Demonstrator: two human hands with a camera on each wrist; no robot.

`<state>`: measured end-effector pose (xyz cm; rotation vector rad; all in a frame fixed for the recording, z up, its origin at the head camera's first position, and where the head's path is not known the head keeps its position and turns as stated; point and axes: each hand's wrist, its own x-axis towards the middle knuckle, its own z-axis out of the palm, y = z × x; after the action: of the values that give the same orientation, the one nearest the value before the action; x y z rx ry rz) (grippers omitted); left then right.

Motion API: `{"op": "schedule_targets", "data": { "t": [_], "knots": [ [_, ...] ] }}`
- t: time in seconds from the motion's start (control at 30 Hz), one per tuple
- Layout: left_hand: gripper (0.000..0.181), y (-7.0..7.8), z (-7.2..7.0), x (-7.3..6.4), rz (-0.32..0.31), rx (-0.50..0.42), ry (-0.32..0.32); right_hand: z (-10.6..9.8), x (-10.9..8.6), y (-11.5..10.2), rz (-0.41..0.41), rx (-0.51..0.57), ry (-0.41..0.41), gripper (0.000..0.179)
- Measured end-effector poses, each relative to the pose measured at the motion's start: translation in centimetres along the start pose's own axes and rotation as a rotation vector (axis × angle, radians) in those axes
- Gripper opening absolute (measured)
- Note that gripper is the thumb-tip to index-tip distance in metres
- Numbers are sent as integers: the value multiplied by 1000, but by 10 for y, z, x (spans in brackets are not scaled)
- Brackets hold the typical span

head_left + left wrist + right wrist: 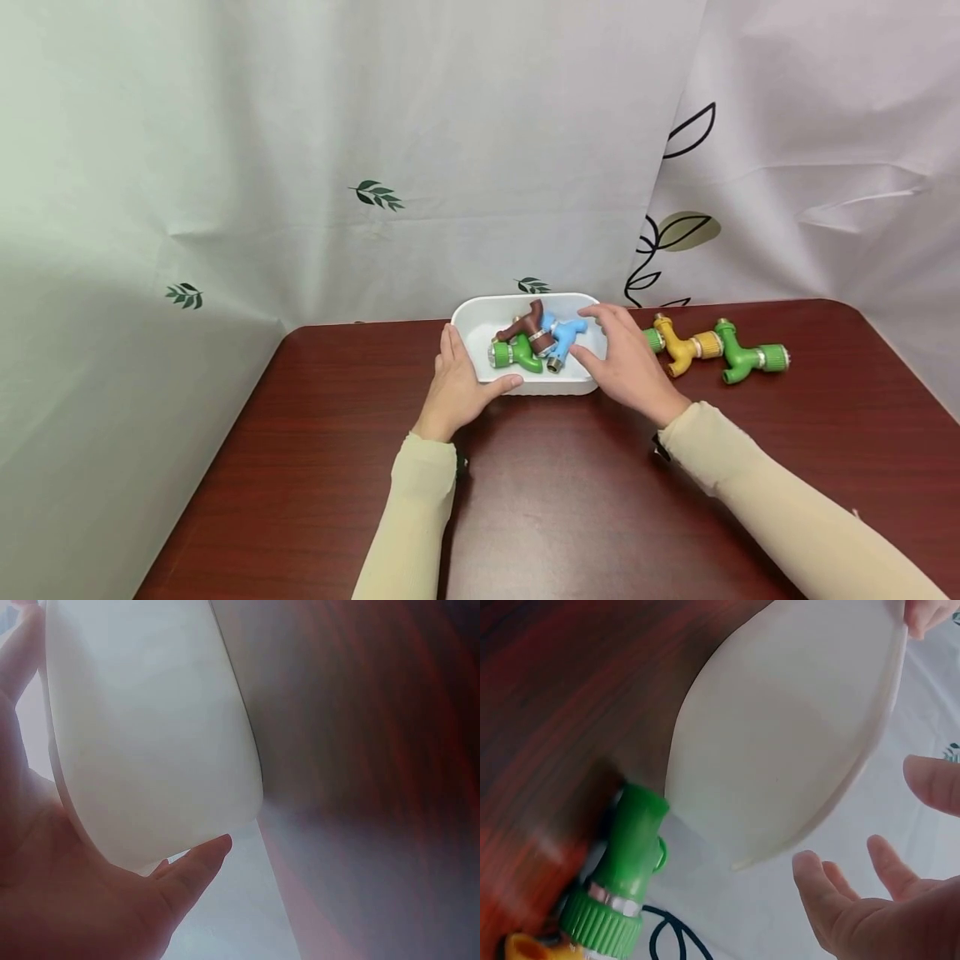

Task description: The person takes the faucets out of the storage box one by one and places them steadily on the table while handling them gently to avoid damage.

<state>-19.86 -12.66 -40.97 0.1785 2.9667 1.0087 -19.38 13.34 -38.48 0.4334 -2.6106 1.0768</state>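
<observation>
- My left hand (457,387) lies spread at the near left corner of the white tray (555,387), fingers straight along its outer side and thumb out along the near rim, bracing more than clenching
- My right hand (630,358) is loose at the tray's right end, thumb and forefinger well parted beside the blue tap (564,337), with nothing in its grasp that I can see
- The blue tap lies inside the tray, right of the brown tap (534,321) and the inner green tap (517,353)
- I judge it light and stiff, its smooth body perhaps a little slippery; I would pinch it round the middle, clear of the threaded end
- It hardly looks fragile, but its branching shape could snag on the brown tap if lifted
- The tray seems thin-walled and rigid, and might skid on the table (315,467) if pushed, so a braced corner suits it
- Only the head view gives me the tray's contents, plus the yellow tap (681,348) and the rightmost green tap (742,360)
- The left wrist view offers just plain outer wall with my fingers against it
- The right wrist view adds the gap between my right fingers and the rim, and the body of the nearest green tap (634,836), mostly hidden behind my hand from above
</observation>
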Motion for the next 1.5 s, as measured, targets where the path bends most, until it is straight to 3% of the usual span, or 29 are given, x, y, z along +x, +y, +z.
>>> {"op": "schedule_targets", "data": {
  "t": [0.3,0.7,0.9,1.3,1.5],
  "knots": [
    [134,1,1,-1,7,-15,3,15,10,-4,30,7,-35,49],
    [134,0,1,0,14,-4,13,42,24,-12,31,-84,-90,51],
    [135,1,1,0,12,-10,6,50,26,-12,7,-122,-95,43],
    [135,1,-1,-1,14,-7,3,49,33,-12,-25,-203,-311,30],
    [134,2,-1,0,28,-6,14,48,34,-12,-30,-184,-352,31]
  ]
}}
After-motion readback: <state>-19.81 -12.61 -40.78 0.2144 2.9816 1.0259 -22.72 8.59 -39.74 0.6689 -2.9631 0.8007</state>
